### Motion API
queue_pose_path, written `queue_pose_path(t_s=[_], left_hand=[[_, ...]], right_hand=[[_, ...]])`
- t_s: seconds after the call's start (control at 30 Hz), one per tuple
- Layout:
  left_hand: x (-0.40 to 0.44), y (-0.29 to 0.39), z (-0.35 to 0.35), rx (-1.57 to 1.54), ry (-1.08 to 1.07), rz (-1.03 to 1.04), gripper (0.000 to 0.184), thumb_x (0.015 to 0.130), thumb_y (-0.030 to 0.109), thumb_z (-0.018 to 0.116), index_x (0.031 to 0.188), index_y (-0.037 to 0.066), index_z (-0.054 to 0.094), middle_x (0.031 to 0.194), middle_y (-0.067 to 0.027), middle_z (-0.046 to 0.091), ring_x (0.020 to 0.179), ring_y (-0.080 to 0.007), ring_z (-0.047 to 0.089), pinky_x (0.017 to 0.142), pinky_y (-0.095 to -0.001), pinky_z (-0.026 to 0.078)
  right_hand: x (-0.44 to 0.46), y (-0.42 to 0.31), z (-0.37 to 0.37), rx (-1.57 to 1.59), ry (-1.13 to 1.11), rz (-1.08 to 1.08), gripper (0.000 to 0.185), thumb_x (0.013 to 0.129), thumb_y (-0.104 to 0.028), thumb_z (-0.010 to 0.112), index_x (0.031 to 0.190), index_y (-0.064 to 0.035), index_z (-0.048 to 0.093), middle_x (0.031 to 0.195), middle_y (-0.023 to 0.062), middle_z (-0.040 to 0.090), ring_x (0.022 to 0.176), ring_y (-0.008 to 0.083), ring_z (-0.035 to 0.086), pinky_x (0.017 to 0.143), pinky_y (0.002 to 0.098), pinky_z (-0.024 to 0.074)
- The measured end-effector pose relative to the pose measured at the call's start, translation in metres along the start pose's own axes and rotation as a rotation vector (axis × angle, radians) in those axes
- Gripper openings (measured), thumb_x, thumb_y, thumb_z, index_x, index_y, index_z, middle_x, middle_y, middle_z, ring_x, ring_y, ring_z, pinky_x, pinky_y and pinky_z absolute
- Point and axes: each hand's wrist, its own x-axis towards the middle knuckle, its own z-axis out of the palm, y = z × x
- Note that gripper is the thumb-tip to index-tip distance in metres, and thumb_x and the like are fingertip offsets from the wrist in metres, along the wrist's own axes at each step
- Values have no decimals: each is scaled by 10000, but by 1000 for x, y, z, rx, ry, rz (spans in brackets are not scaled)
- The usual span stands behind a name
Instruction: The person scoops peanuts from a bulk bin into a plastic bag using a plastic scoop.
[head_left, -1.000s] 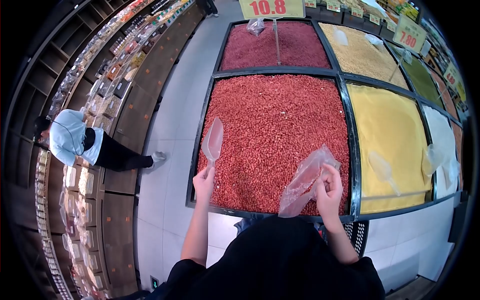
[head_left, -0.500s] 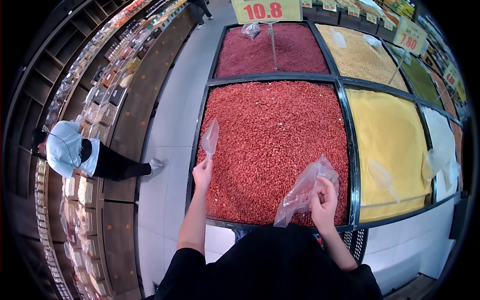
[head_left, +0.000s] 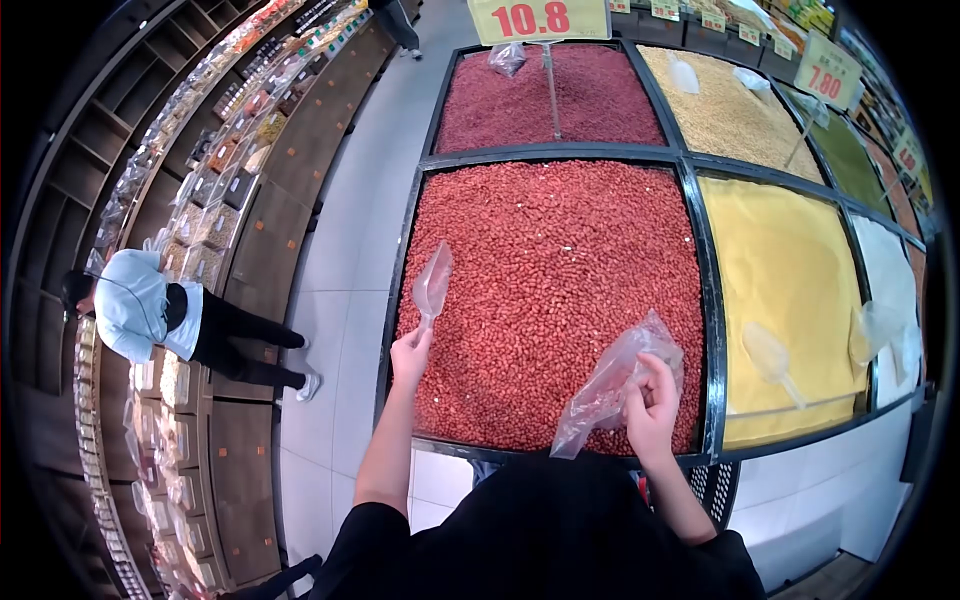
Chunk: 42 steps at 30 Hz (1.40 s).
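A bin of red peanuts fills the space in front of me. My left hand is closed round the handle of a clear plastic scoop, held over the bin's left side with its bowl pointing away from me. Over the lower right of the bin, my right hand grips a clear plastic bag by its edge. The bag hangs slack and crumpled to the left of the hand. Whether anything is inside it I cannot tell.
Behind lies a bin of dark red grains with a price sign. To the right, a yellow bin holds another scoop. A person in a white shirt stands by shelves across the aisle at left.
The scoop in my left hand has shifted slightly right. My right hand and the bag have hardly moved. The person in the aisle has changed stance, with both feet now showing.
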Motion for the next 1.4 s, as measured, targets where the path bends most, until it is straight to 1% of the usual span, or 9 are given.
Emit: queue_pose_path(t_s=[0.07, 0.2, 0.23, 0.57, 0.67, 0.73, 0.83, 1.13, 1.4], left_hand=[[1, -8, -1, -76, -79, -63, 298, 944, 222, 735, 1148, 6, 750, 698, 37, 629, 658, -29, 535, 593, -258, 452], [-8, -2, -3, -92, -101, -43, 287, 953, 220, 733, 1142, 4, 753, 675, 63, 593, 612, -15, 498, 539, -244, 413], [-8, -3, 0, -117, -89, -22, 229, 981, 203, 702, 1025, -7, 783, 687, 62, 619, 590, -18, 530, 535, -224, 416], [-27, -4, 4, -424, -113, -303, 304, 994, 303, 686, 911, 21, 763, 648, 21, 618, 513, -61, 510, 482, -219, 370], [-39, 11, -3, -516, -207, -412, 308, 1022, 334, 633, 995, 44, 732, 717, 16, 629, 540, -62, 522, 473, -211, 378], [-47, 16, 0, -882, -241, -529, 329, 1050, 362, 572, 1139, 64, 679, 808, 7, 635, 566, -53, 514, 462, -208, 381], [-57, 8, 1, -1116, -328, -583, 353, 1062, 360, 545, 1250, 72, 624, 883, 6, 641, 584, -47, 502, 470, -201, 380], [-126, 90, -39, -885, -421, -498, 327, 1062, 285, 549, 1180, 10, 680, 868, -44, 677, 577, -69, 511, 475, -198, 361], [-162, 147, -93, -710, -820, -430, 420, 1020, 350, 611, 1157, -38, 698, 884, -71, 710, 558, -73, 504, 472, -214, 359]], right_hand=[[0, 2, 0, -1, -3, 3, 451, 958, 93, 525, 1389, -35, 486, 799, -15, 505, 585, 33, 493, 510, 177, 383], [-3, 7, -1, -36, -5, 1, 437, 970, 79, 536, 1389, -36, 489, 796, -21, 498, 580, 29, 488, 507, 177, 381], [-4, 7, 0, -35, -7, -1, 437, 970, 79, 536, 1389, -36, 489, 796, -21, 498, 580, 29, 488, 507, 177, 381], [-9, -2, 1, 47, -26, 45, 473, 951, 107, 551, 1402, -15, 474, 856, -29, 497, 690, 3, 450, 593, 167, 332], [-10, -3, 1, 38, -25, 40, 473, 949, 107, 551, 1400, -14, 476, 855, -30, 495, 691, 4, 447, 595, 168, 332], [-10, -2, 1, 38, -21, 41, 472, 947, 106, 553, 1398, -14, 479, 854, -30, 494, 692, 5, 446, 597, 169, 333], [-11, 0, 0, 12, -20, 38, 470, 943, 100, 556, 1394, -15, 487, 860, -31, 494, 694, 8, 445, 603, 171, 333], [-13, -5, -1, 48, 40, 11, 451, 929, 108, 522, 1360, -26, 520, 842, -30, 504, 642, 12, 451, 570, 169, 342], [-13, -11, -10, 5, 55, -28, 447, 945, 99, 548, 1376, -13, 507, 815, -30, 521, 663, 9, 485, 584, 167, 364]])
